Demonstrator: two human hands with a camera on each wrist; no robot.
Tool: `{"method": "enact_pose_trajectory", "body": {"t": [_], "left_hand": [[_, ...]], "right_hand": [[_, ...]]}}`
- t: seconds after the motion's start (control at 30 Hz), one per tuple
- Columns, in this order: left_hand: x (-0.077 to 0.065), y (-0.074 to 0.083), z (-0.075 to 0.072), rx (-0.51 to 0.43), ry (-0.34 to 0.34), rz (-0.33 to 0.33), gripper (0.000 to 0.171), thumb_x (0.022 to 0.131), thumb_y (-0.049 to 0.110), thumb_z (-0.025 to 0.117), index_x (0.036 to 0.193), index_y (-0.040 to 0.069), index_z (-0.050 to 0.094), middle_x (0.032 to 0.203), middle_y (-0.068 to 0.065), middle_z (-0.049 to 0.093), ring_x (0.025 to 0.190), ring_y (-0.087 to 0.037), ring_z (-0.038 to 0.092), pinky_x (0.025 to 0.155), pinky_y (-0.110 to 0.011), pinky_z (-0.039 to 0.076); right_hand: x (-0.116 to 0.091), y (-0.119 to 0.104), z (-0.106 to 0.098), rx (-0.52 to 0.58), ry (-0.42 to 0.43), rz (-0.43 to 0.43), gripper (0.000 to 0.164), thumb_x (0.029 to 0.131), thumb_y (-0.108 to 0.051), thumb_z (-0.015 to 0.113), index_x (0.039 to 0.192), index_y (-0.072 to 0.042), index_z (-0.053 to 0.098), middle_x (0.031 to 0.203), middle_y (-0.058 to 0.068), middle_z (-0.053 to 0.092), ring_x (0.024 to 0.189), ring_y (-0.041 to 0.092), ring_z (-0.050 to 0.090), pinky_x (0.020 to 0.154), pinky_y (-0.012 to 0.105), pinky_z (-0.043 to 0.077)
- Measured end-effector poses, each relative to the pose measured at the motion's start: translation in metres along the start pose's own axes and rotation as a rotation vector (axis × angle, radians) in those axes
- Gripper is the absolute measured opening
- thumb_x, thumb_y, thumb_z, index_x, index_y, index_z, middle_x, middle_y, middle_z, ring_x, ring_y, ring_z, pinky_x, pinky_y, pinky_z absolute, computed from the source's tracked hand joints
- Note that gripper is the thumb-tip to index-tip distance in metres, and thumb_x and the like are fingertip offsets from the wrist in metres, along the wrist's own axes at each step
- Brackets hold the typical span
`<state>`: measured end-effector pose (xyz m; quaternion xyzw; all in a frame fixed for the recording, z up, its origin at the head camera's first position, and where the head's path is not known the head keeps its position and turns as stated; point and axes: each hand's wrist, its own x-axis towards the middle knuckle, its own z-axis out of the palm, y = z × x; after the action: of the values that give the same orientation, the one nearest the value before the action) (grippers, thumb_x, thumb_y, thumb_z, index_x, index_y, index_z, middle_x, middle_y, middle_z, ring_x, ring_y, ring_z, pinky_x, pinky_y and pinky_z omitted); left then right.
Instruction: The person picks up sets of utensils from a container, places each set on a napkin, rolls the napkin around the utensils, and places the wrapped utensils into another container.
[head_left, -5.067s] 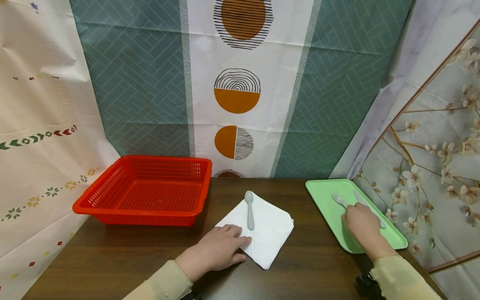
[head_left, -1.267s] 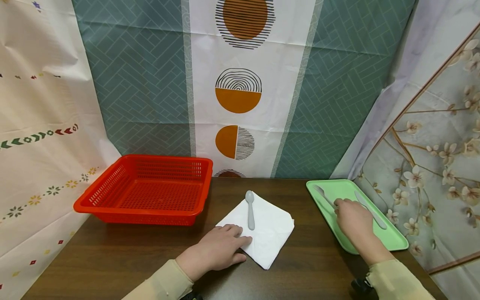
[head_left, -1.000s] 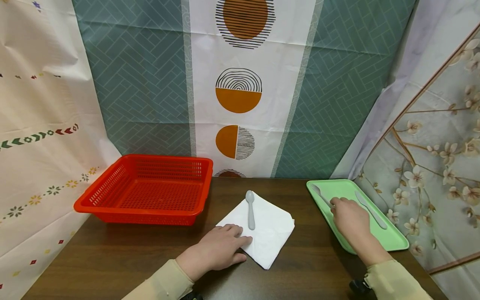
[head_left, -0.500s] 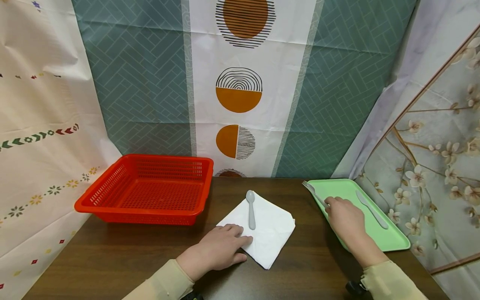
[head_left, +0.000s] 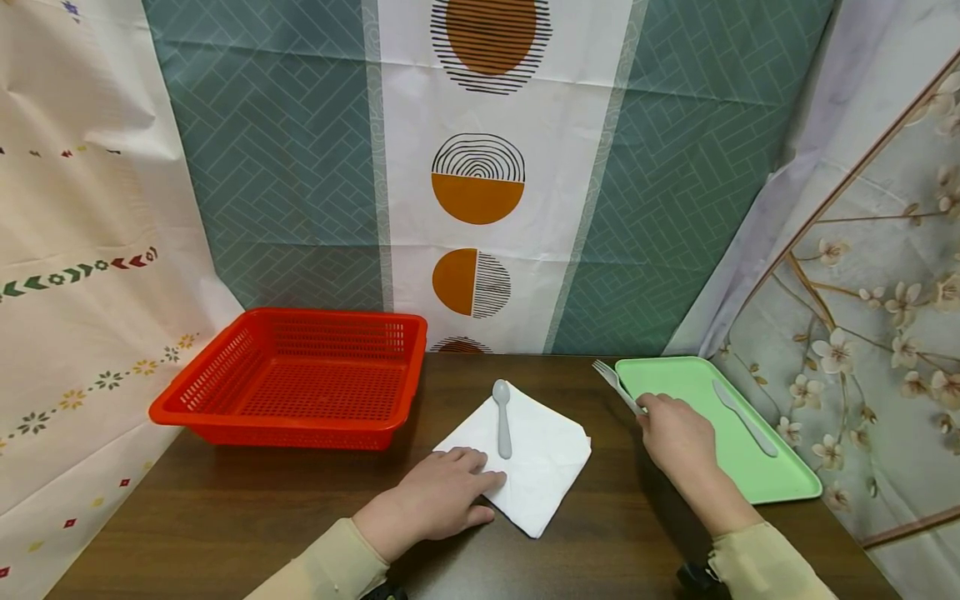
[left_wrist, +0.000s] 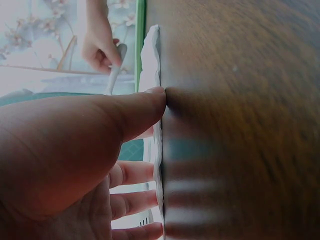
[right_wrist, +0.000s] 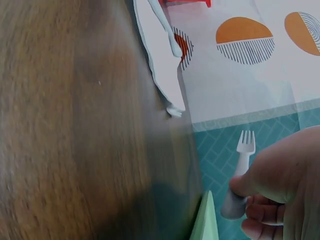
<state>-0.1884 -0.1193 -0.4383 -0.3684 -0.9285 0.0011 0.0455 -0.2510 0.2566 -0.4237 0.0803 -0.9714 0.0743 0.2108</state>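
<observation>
In the head view my right hand (head_left: 678,437) pinches a grey fork (head_left: 617,385) by its handle, over the left edge of the green tray (head_left: 738,446). The right wrist view shows the fork (right_wrist: 242,167) raised off the table, tines pointing away from the palm. A grey knife (head_left: 744,418) lies on the tray. My left hand (head_left: 435,500) rests with spread, relaxed fingers on the near-left edge of a folded white napkin (head_left: 543,450). On that napkin lies a grey spoon (head_left: 503,421), bowl end away from me. The left thumb (left_wrist: 145,107) touches down beside the napkin's edge.
A red perforated basket (head_left: 288,437) stands at the back left of the brown wooden table (head_left: 247,500). Patterned cloth (head_left: 480,275) hangs behind the table, and more cloth closes in the left and right sides.
My right hand has picked up the fork from the middle of the tray and carried it left, past the tray's left edge. The left hand, napkin and spoon stay put.
</observation>
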Motion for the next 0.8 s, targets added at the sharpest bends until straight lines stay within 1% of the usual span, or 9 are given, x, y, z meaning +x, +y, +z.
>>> {"method": "enact_pose_trajectory", "body": {"t": [0.23, 0.47, 0.8], "left_hand": [[0.000, 0.000, 0.000, 0.002, -0.004, -0.001, 0.045, 0.101, 0.048, 0.078, 0.143, 0.032, 0.072, 0.134, -0.003, 0.066, 0.131, -0.026, 0.063, 0.100, -0.047, 0.056], [0.000, 0.000, 0.000, -0.004, -0.008, -0.004, 0.044, 0.101, 0.047, 0.078, 0.142, 0.032, 0.072, 0.133, -0.003, 0.066, 0.131, -0.026, 0.063, 0.099, -0.047, 0.056], [0.001, 0.000, -0.001, -0.010, -0.028, -0.004, 0.046, 0.101, 0.047, 0.078, 0.144, 0.032, 0.071, 0.137, -0.004, 0.066, 0.131, -0.027, 0.062, 0.101, -0.047, 0.056]], "right_hand": [[-0.002, -0.006, 0.003, 0.023, 0.022, -0.010, 0.016, 0.091, -0.003, 0.081, 0.107, -0.006, 0.077, 0.087, 0.010, 0.070, 0.085, 0.042, 0.071, 0.060, 0.059, 0.054], [-0.001, -0.014, 0.005, 0.037, 0.012, -0.016, 0.019, 0.091, -0.003, 0.082, 0.109, -0.006, 0.078, 0.091, 0.011, 0.073, 0.087, 0.041, 0.073, 0.062, 0.059, 0.056], [0.000, -0.024, 0.008, 0.074, 0.021, -0.032, 0.017, 0.092, -0.003, 0.082, 0.108, -0.007, 0.078, 0.090, 0.009, 0.073, 0.084, 0.039, 0.073, 0.063, 0.056, 0.056]]}}
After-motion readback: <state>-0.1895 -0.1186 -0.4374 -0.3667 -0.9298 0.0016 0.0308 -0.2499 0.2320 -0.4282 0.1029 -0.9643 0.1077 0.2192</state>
